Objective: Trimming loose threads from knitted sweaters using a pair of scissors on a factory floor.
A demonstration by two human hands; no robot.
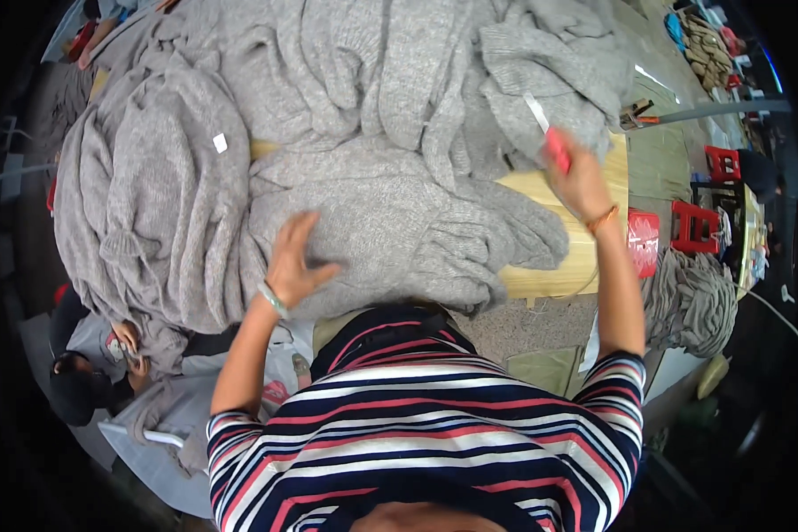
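a: nearest the body?

b: striped top (426, 426), cut off at the lower edge. beyond it, left hand (294, 266), fingers spread, nothing gripped, over the front grey knit garment (363, 222). slight blur; cannot tell if the palm touches. garment lies on the wooden table (559, 282), directly before the person, hiding much of the boards.

a: right hand?

b: right hand (581, 182) raised, beyond and right of the garment, blurred. fingers closed round a pink-handled tool (551, 142); pale flat tip points away and leftward. part of the handle lost in the fist, exact kind unclear.

a: farther out?

b: left knit heap (151, 195), then far knit heap (408, 62), cut off above. seams between pieces hard to follow. co-worker (80, 390) low at left, half in the dark rim; thing in the fingers too small to tell.

a: counts, near to far?

b: wearer's hands, two. pale bangle (273, 301), one, left wrist. orange band (603, 220), one, right wrist. tool, one. white tag (220, 143), one, on the left heap. red stools (693, 213), at least two, right of the table. pieces within the heaps: uncountable.
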